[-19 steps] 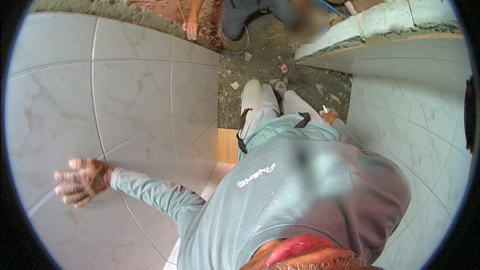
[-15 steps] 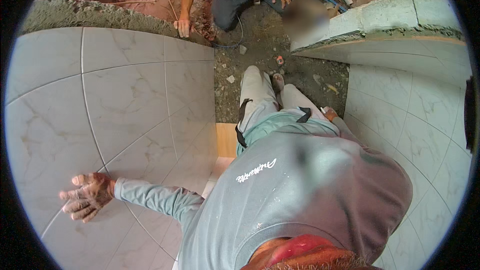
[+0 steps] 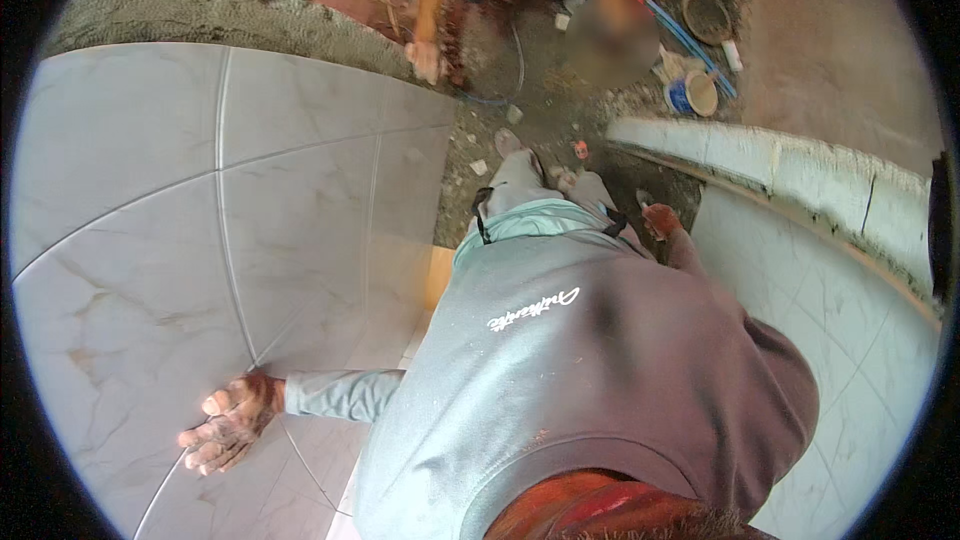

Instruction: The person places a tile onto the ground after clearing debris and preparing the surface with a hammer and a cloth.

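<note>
Fingers spread, the left hand (image 3: 228,425) presses flat on the laid tile (image 3: 150,340) — gripping nothing. Right hand (image 3: 660,220), beyond that tile near the mortar floor (image 3: 560,120), grip unclear. Press evenly — avoid tilting.

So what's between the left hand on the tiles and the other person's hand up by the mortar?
In the head view, only bare grey marbled floor tiles with their grout lines lie between the person's left hand and the co-worker's hand.
</note>
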